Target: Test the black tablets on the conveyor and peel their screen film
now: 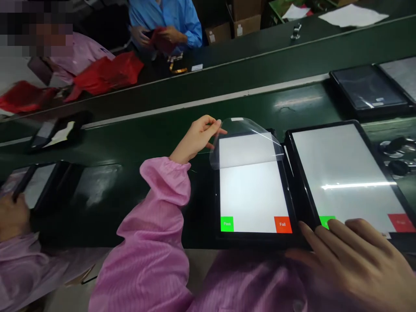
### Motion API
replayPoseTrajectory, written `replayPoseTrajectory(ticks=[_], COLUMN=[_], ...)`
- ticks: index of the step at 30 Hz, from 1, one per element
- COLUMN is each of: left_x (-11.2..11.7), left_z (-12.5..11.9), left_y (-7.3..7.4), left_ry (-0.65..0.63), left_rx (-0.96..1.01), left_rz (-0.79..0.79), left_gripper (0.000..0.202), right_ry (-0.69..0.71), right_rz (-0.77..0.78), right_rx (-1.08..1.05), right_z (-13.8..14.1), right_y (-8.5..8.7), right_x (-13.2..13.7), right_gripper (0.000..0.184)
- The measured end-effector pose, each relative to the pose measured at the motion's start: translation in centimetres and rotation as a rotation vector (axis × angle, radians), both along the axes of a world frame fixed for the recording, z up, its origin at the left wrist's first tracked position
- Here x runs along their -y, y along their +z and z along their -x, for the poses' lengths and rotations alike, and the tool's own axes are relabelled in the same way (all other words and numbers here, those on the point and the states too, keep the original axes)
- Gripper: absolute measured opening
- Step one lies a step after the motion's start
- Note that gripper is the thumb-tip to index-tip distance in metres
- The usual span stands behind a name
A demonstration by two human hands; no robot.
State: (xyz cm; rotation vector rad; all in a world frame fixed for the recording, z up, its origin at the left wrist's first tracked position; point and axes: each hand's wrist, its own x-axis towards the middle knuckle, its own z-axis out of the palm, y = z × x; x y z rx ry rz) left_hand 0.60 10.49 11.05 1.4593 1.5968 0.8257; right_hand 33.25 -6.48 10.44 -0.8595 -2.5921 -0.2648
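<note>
My left hand pinches a corner of a clear protective film and holds it curled up off the far end of a black tablet. That tablet's screen glows white with a green Pass square and a red Fail square at its near edge. My right hand rests with fingers stretched out on the near edge of a second lit tablet, lying just right of the first. Both sleeves are pink.
The tablets lie on a dark green conveyor belt. Another dark tablet sits at far right. At left, a co-worker's hand holds a tablet. Across the belt, people handle red bags. Black knobs lie at right.
</note>
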Motion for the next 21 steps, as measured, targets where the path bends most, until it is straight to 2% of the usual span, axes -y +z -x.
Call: replayPoseTrajectory(ticks=[6,12,14,16,18,21], left_x=[1.0,1.1,1.2,1.0,0.5,-0.9], left_z=[0.3,1.1,1.4,2.0,2.7,3.6], left_y=[0.7,-0.6,-0.7,-0.3,0.4,2.2], left_ry=[0.036,0.011,-0.021,-0.109,-0.197,-0.188], left_rx=[0.049,0.105,0.101,0.039,-0.057,-0.127], left_rz=[0.023,-0.064,-0.067,-0.071,-0.122,-0.293], left_gripper=[0.019,0.031,0.038,0.044,0.047,0.044], right_ry=[-0.038,-0.034,-0.029,0.009,0.088,0.175], right_rz=[0.064,0.096,0.142,0.215,0.265,0.276], right_rx=[-0.019,-0.034,-0.026,-0.006,0.001,0.015], right_z=[1.1,1.2,0.8,0.4,0.3,0.5], right_y=[0.6,0.5,0.8,1.5,2.5,3.6], right_x=[-0.6,-0.4,-0.7,-1.5,-2.6,-4.6], right_gripper=[0.024,0.019,0.023,0.036,0.039,0.037])
